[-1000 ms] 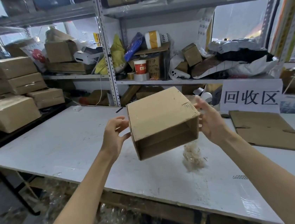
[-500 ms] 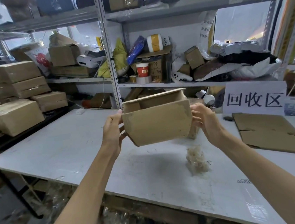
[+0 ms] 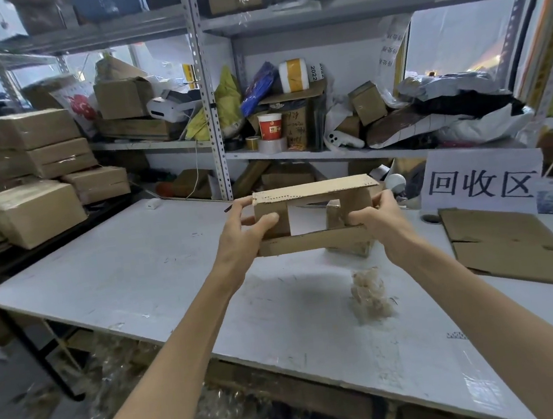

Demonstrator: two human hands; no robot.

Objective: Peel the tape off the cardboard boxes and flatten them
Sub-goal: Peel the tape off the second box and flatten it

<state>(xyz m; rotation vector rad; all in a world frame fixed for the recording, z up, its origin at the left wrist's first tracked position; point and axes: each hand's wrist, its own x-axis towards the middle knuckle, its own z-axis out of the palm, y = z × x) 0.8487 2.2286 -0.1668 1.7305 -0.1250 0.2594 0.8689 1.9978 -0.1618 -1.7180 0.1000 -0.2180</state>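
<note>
I hold a small brown cardboard box in the air above the white table, at the centre of the view. Its open end faces me, and I see through it to the table behind. My left hand grips the box's left wall, thumb in front. My right hand grips the right wall, thumb hooked inside the opening. A crumpled wad of peeled clear tape lies on the table below and to the right of the box.
Flattened cardboard sheets lie on the table at right, below a white sign. Taped boxes are stacked at left. Cluttered metal shelves stand behind the table. Plastic scraps litter the floor under the near table edge.
I have turned the box between my hands: first its closed side faced me, now the open end does. Both thumbs have moved onto the opening's walls.
</note>
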